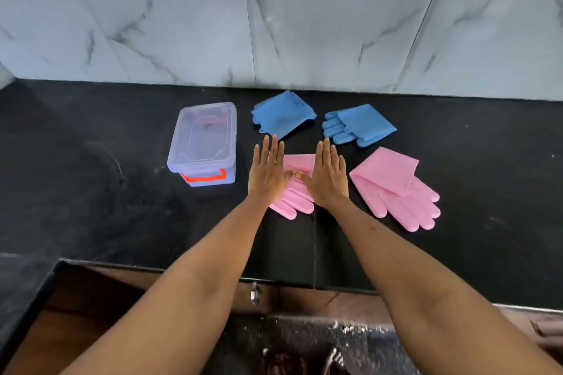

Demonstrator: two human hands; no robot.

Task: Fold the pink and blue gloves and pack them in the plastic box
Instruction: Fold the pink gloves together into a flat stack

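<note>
A folded pink glove (pixel 297 166) lies on the black counter under both my hands. My left hand (pixel 268 170) and my right hand (pixel 329 175) press flat on it with straight fingers, thumbs nearly touching. A second pink glove (pixel 396 189), folded over at the cuff, lies to the right. Behind them lie two folded blue gloves, one (pixel 283 116) at centre and one (pixel 359 125) to its right. The clear plastic box (pixel 204 143) with its lid on and an orange-red handle stands left of my left hand.
The black counter (pixel 91 161) runs back to a marble-tiled wall (pixel 182 33). Its front edge drops off below my forearms, with a cabinet latch (pixel 254 294) and a dark speckled floor below.
</note>
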